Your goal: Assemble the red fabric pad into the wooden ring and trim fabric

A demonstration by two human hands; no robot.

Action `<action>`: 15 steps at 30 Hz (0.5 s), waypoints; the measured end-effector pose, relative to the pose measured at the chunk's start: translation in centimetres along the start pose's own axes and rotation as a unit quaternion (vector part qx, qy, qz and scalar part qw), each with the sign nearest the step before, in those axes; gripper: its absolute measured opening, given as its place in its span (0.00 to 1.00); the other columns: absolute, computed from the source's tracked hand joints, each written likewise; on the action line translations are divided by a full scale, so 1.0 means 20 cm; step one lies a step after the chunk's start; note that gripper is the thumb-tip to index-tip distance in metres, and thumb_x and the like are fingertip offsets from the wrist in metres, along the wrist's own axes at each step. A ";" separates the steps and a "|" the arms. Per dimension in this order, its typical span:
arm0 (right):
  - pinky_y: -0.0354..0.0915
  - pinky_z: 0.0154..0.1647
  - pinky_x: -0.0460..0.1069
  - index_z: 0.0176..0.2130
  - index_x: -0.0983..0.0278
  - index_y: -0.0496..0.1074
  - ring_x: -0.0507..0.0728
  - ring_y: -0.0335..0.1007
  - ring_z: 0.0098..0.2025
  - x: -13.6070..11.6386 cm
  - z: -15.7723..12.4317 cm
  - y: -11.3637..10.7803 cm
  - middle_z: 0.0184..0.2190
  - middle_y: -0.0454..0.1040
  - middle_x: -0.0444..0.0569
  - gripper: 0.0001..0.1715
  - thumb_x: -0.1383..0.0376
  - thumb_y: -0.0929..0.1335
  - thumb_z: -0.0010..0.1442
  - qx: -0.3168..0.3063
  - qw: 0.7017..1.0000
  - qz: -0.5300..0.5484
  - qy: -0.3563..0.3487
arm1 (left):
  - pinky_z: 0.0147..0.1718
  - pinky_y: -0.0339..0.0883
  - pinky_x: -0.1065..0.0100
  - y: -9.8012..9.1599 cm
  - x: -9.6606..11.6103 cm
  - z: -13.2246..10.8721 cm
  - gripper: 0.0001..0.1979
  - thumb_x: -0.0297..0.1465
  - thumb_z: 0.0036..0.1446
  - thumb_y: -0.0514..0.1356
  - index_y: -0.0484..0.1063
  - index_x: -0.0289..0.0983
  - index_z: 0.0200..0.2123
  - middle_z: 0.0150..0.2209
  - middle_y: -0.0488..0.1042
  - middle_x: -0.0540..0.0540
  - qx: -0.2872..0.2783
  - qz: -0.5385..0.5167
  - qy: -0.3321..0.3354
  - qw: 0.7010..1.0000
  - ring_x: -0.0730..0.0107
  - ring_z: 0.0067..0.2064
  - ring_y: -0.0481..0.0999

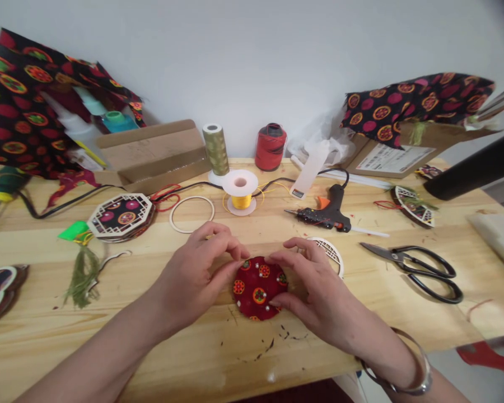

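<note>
A round disc [256, 302] covered in dark red patterned fabric, with small pale beads or dots on it, is at the table's front middle. At its upper left edge, my left hand [201, 268] pinches the rim between thumb and fingertips. My right hand [311, 285] grips the right side, thumb low and fingers at the top. Partly hidden behind the right hand lies a white round lattice piece [334, 254]. A thin pale wooden ring [171, 215] rests beyond my left hand. The disc's underside is out of sight.
A black glue gun [330, 212] and black-handled scissors [415, 266] lie to the right. Behind stand a yellow thread spool [241, 200], an olive thread cone [216, 148] and a red thread spool [271, 146]. An octagonal ornament [120, 218] with a green tassel [83, 274] sits left.
</note>
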State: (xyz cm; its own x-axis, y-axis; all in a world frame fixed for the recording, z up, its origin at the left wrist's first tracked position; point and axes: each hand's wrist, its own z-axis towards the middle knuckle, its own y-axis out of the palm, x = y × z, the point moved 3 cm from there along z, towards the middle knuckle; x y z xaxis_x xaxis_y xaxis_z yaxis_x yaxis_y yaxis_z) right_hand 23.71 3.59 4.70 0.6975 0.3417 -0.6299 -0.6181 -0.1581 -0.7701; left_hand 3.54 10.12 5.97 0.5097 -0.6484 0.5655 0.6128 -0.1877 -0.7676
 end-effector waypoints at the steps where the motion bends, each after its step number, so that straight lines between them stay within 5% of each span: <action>1: 0.60 0.60 0.58 0.55 0.59 0.61 0.61 0.53 0.61 0.00 0.00 0.00 0.53 0.64 0.54 0.26 0.68 0.70 0.60 0.000 1.000 -0.001 0.000 | 0.41 0.65 0.66 0.00 0.00 0.00 0.05 0.25 0.60 0.56 0.67 0.41 0.34 0.37 0.71 0.49 0.006 0.002 0.004 1.000 0.66 0.43 0.70; 15: 0.61 0.59 0.58 0.56 0.59 0.61 0.61 0.55 0.60 0.00 0.01 0.00 0.53 0.64 0.54 0.26 0.68 0.69 0.60 0.006 1.000 -0.016 -0.016 | 0.41 0.63 0.69 0.06 0.02 -0.01 0.08 0.21 0.59 0.56 0.65 0.41 0.34 0.36 0.67 0.50 -0.026 0.008 0.032 0.999 0.68 0.44 0.67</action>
State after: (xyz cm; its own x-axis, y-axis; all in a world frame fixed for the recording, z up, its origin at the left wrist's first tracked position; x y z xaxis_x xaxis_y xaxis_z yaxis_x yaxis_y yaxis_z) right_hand 23.62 3.69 4.75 0.7041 0.3766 -0.6020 -0.6005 -0.1367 -0.7879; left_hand 4.49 9.48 5.20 0.4783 -0.6978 0.5332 0.5717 -0.2136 -0.7922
